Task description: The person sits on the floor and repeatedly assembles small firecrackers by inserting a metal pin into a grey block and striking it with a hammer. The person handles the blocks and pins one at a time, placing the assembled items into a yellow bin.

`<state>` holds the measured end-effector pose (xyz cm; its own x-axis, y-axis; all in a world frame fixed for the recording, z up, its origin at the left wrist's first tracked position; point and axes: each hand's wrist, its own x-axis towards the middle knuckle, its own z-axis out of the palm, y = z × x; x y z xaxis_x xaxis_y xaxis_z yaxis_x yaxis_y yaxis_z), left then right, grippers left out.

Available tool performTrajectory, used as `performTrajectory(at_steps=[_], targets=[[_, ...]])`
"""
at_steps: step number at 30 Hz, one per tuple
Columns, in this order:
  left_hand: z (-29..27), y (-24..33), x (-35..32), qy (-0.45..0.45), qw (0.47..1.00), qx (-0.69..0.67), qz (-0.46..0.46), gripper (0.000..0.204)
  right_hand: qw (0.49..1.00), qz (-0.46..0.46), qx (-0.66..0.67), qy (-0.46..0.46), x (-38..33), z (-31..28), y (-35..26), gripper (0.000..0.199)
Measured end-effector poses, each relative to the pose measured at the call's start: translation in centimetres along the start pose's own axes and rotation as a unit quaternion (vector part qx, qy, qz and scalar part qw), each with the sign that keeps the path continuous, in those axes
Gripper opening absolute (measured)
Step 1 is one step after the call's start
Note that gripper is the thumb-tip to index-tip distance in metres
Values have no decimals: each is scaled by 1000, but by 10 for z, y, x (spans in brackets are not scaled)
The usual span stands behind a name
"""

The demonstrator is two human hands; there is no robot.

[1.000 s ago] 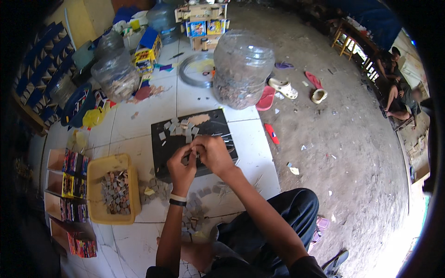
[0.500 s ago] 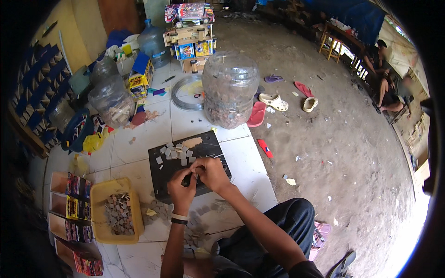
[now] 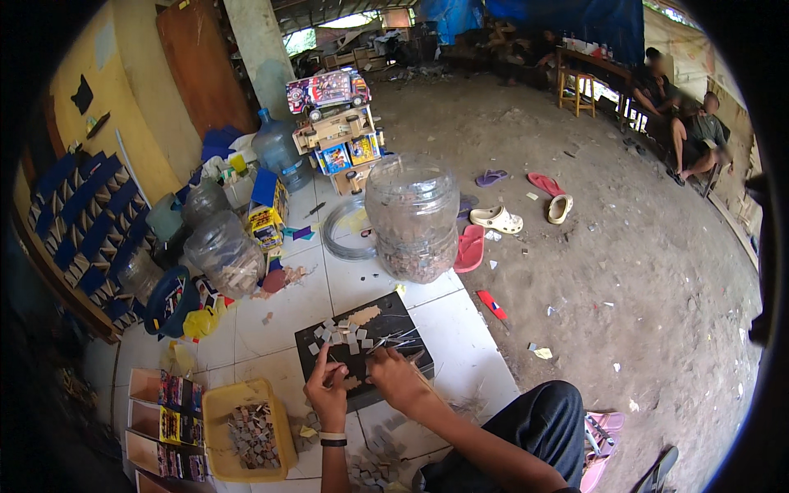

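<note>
My left hand (image 3: 329,393) and my right hand (image 3: 393,378) meet over the near edge of a black square board (image 3: 386,316) on the white tiled floor. The fingers of both hands pinch a small pale piece (image 3: 352,383) between them. It is too small to make out further. Several small grey square pieces (image 3: 339,333) lie scattered on the far half of the board. Thin metal tools (image 3: 393,338) rest on the board just beyond my right hand. My left wrist wears a white and a black band.
A yellow tray (image 3: 215,407) of small pieces sits to my left beside printed cartons (image 3: 168,390). A large clear jar (image 3: 411,215) stands beyond the board, with smaller jars (image 3: 223,256), a wire coil (image 3: 339,238) and sandals (image 3: 495,218) around. People (image 3: 699,131) sit at the far right.
The view has tilted upward, so more of the far shed shows and my hands sit lower in the picture. Both hands stay together over the board's near edge.
</note>
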<state>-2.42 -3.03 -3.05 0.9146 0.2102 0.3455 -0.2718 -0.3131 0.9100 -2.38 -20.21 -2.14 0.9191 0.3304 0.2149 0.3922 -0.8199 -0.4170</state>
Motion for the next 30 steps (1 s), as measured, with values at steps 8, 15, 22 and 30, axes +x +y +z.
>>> performTrajectory(at_steps=[8,15,22,30], targets=[[1,-16,5,35,997,-61,-44,26,983,74,161,54,11,11,-2,21],[15,-22,9,9,984,-153,-95,28,953,21,275,128,7,14,9,15],[18,-16,2,17,954,-259,-151,27,962,17,238,130,9,15,20,29],[27,-9,5,13,957,-235,-169,27,958,16,248,140,12,13,20,31]])
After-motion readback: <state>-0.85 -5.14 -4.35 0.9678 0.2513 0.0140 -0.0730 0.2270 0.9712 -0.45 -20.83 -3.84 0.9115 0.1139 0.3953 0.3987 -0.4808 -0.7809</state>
